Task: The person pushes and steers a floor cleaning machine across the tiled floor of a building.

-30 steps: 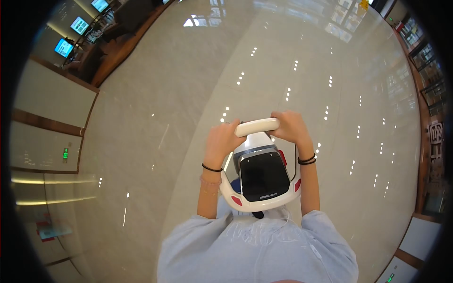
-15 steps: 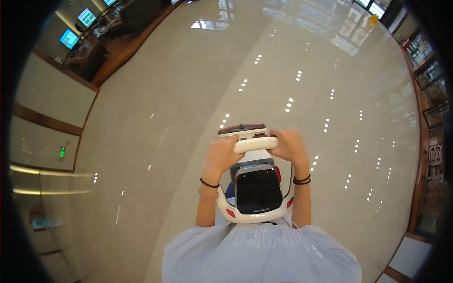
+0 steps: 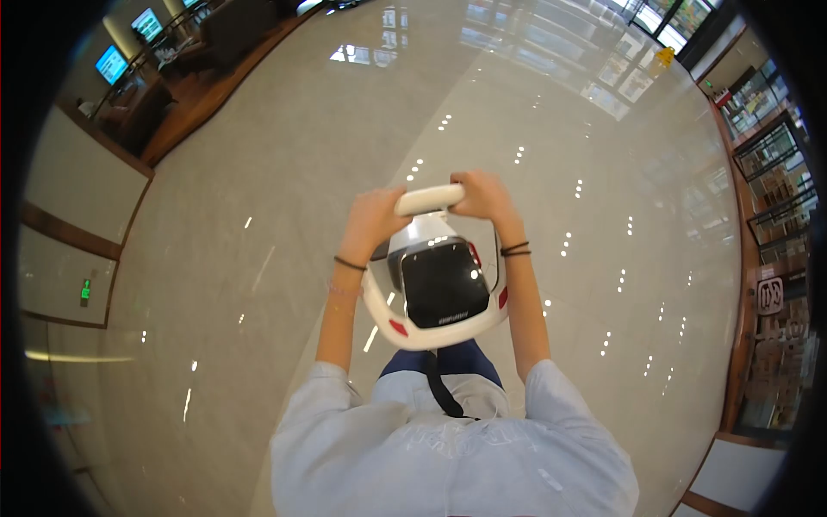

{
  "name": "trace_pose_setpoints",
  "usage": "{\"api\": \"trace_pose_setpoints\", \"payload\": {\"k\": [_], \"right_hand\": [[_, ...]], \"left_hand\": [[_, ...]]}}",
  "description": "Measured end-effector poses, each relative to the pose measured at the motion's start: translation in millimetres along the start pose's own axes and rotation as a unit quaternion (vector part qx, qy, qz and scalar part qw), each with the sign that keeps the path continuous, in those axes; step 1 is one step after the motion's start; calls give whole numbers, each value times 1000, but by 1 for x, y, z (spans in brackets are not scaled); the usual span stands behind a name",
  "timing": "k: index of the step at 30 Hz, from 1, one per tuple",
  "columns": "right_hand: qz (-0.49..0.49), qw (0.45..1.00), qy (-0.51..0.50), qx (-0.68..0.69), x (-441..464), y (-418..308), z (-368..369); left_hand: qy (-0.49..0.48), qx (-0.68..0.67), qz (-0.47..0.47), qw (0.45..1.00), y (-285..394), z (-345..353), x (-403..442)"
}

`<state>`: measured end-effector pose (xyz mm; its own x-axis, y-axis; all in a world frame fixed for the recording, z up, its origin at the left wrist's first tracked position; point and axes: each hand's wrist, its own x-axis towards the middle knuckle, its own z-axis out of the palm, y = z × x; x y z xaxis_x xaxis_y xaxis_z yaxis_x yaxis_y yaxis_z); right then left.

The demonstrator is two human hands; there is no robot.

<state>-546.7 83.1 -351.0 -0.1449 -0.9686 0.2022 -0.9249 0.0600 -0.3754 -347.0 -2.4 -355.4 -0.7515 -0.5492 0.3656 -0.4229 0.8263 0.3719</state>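
Where the view centres, a white machine (image 3: 447, 336) with a looped frame stands out before the person, at arm's length; its foot is hidden. Clock bearings read from it, 12 being the top of the view. One black panel (image 3: 444, 284) sits within the loop, one grip bar (image 3: 430, 199) at 12. Left hand (image 3: 376, 217), near 11, is wrapped round the bar's left end; right hand (image 3: 484, 196), near 1, is wrapped round the other. Both grasping.

At 6: dark blue trousers, one black strap (image 3: 440, 388), pale grey shirt (image 3: 457, 465).

Floor (image 3: 258, 172) pale, polished, dotted with ceiling-light reflections in small clusters. Room wide. Panelled wall (image 3: 73, 185) at 9 to 10, one green sign (image 3: 85, 289) on it. Dark seating (image 3: 237, 34) towards 11. Glazed doors (image 3: 668, 30) between 1 and 2, yellow object (image 3: 665, 57) on the floor just beside them. Glass-fronted shelving (image 3: 780, 241) round 2 to 4.

Tally: machine, one; hands, two; red patches on the lower rim, two; lit screens (image 3: 111, 64) at 10 to 11, two plain, plus the edge of a third; square sign (image 3: 770, 295) at 3, one; yellow object, one.
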Motion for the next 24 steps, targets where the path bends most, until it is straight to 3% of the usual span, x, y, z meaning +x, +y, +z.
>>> {"api": "trace_pose_setpoints", "payload": {"k": [13, 16, 19, 21, 24], "right_hand": [[-63, 992, 45, -104, 25, -11, 30], [-82, 990, 41, -110, 20, -10, 27], [-94, 988, 37, -115, 26, 2, 27], [-99, 987, 39, -118, 27, 4, 26], [-89, 989, 37, -111, 14, -7, 11]], "left_hand": [[-16, 109, -45, 993, -16, -2, -12], [-13, 149, -14, 989, -18, -2, -6], [-75, 117, -45, 989, -12, -2, 2], [-64, 131, -31, 989, -7, -3, 3], [-61, 142, -96, 983, 2, -3, 0]]}}
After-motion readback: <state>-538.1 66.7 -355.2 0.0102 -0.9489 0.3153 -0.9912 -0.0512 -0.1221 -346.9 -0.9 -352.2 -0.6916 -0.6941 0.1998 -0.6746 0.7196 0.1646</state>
